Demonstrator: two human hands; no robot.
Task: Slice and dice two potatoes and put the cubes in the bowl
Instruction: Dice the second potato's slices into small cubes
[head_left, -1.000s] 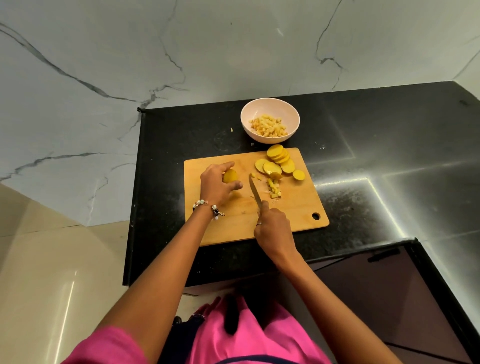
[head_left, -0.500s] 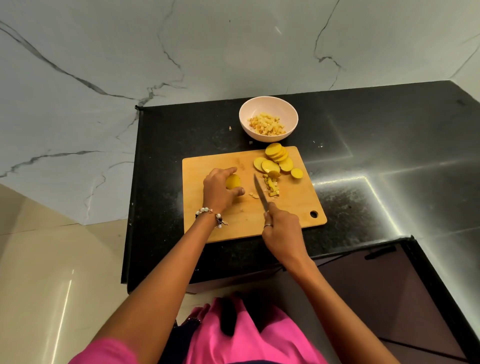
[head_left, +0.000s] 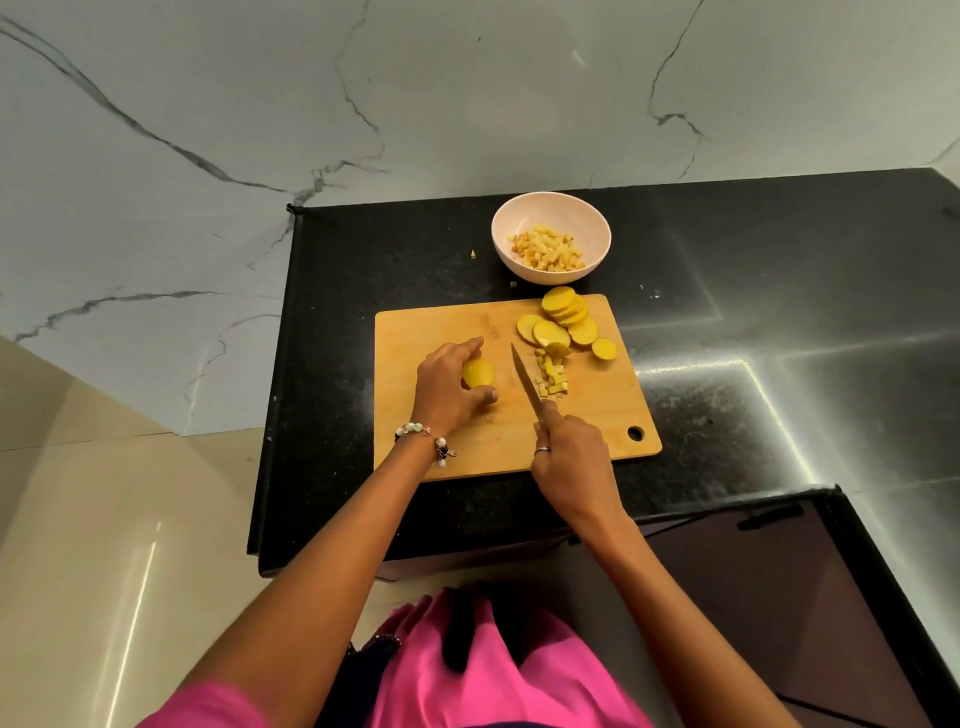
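Gripping potato piece (head_left: 478, 372), left fingers (head_left: 470, 345) curled around

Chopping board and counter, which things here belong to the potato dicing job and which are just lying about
Part of the job: potato piece held by the left hand; knife in the right hand; slices; cut cubes; chopping board; bowl with diced potato.

Just lying about: small scraps on the black counter; bracelet.
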